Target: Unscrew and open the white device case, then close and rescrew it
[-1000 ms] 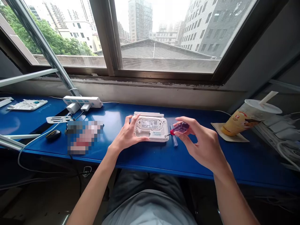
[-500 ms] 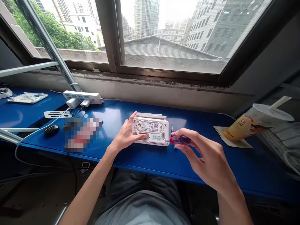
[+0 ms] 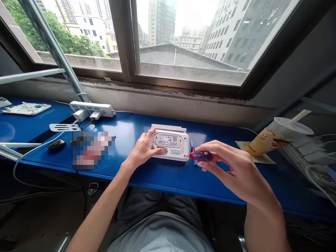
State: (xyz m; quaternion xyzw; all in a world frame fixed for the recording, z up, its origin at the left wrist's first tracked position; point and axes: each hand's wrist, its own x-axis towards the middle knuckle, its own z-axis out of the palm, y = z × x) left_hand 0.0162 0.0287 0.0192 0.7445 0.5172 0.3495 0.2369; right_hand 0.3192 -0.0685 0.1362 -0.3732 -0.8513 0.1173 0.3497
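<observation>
A white router [image 3: 181,140] lies underside up on the blue table, its label showing and its antennas folded along the far edge. My left hand [image 3: 144,148] grips the router's left side, thumb across the underside and fingers at the far-left corner. My right hand [image 3: 231,161] holds a screwdriver [image 3: 202,156] by its dark red and purple handle, between thumb and fingers. The short shaft points left and its tip is at the router's near-right corner. Just behind the handle, another slim metal tool [image 3: 191,144] lies on the table, partly hidden.
To the right, a drink cup [image 3: 270,138] with a straw stands on a napkin [image 3: 259,158]. On the left are a power strip [image 3: 101,109] with plugs, a black mouse [image 3: 56,145] and a blurred-out item [image 3: 90,150]. Cables [image 3: 319,182] lie at far right.
My right hand's fingers have loosened and straightened a little around the screwdriver handle. The router and my left hand stay nearly in place; the view has shifted slightly.
</observation>
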